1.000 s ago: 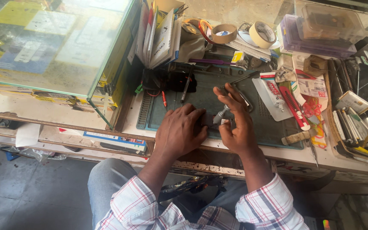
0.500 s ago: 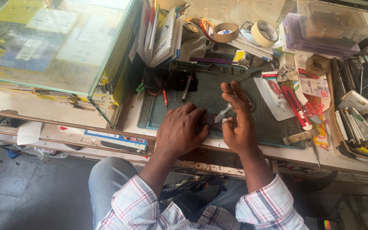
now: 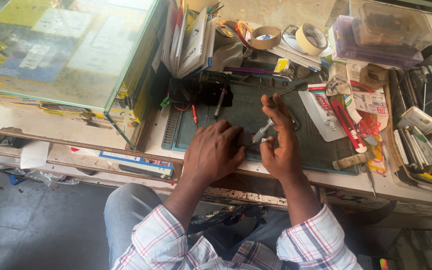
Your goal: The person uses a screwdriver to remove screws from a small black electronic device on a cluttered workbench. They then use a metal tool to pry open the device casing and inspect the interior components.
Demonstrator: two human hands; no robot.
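Single head view, worn above seated person, aimed steeply down. Workbench (image 3: 296, 187) front edge seen close, left hand (image 3: 213, 155) and right hand (image 3: 281, 145) centred; floor caught at lower left.

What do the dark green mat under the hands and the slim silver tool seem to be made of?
The dark green work mat looks like matte rubber or silicone, going by its moulded ridges. The slim silver tool in the right hand glints, so probably metal.
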